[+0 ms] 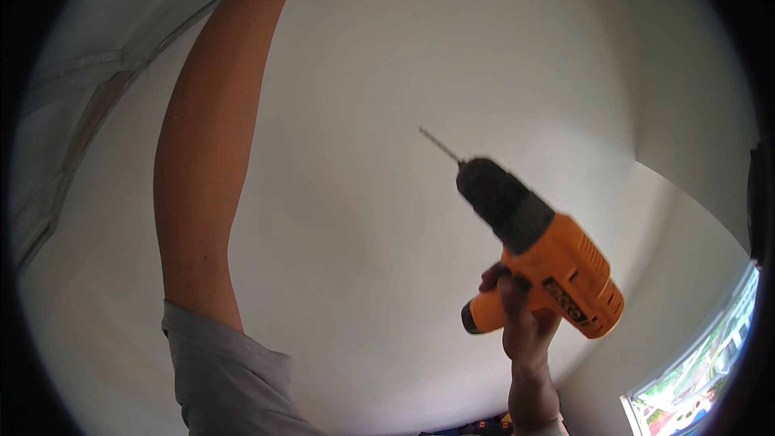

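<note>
My right hand [525, 319] is wrapped round the handle of an orange and black cordless drill [577, 262], low on the right. A thin drill bit [440, 144] sits in the black chuck [500, 202] and points up and to the left. Its tip appears against the pale wall, and whether it touches cannot be told. My left arm [214, 129], in a grey sleeve, stretches up past the top edge, so the left hand is out of sight.
A broad white wall [347, 194] fills the middle. Framing [81, 125] runs along the upper left. A bright window [694, 379] lies at the lower right, beside a dark object [757, 202]. Dark, coloured items [480, 426] show at the bottom edge.
</note>
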The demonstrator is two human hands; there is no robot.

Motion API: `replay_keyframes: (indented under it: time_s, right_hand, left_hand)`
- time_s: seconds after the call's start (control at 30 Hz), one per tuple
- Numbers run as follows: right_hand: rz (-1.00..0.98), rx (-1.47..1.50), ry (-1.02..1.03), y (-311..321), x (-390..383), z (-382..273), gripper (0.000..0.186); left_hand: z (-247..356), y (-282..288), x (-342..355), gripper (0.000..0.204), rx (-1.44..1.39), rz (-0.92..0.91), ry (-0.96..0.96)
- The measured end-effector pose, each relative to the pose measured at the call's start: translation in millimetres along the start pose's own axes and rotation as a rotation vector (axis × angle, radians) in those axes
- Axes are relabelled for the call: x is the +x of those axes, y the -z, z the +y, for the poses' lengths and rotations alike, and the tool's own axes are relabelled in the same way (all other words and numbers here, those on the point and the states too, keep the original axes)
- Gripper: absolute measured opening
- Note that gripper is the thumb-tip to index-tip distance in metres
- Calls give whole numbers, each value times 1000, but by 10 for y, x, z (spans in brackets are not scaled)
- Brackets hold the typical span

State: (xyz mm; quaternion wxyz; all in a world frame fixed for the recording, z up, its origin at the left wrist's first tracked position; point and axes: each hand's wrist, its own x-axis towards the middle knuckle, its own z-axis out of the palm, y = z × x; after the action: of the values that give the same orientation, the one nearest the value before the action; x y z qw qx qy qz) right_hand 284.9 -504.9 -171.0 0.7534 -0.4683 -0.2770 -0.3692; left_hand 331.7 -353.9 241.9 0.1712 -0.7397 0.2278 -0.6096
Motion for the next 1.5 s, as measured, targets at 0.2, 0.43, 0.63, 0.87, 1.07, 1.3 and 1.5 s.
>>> replay_keyframes:
  time_s: [0.2,0.43,0.63,0.87,1.07,1.3,1.5]
  right_hand:
    - [-180,-99,83,277,112,182,17]
    - [-225,245,335,-39,-193,229,40]
    - [-174,171,485,-238,-390,464,26]
    - [-27,366,391,-389,-895,513,23]
    - [-59,486,301,-288,-1144,467,22]
    - [-4,506,396,-397,-792,576,21]
    - [-37,524,341,-392,-694,615,18]
  left_hand:
    - [636,-265,-468,40,68,41,18]
    - [1029,-57,-1027,38,153,-31,22]
    - [1244,202,-1678,38,118,-55,-55]
    - [1475,481,-2316,38,116,-58,-109]
    - [1695,539,-2450,38,54,-70,-91]
    - [1753,401,-2266,39,0,-52,-81]
    - [1698,335,-2177,41,-7,-86,-87]
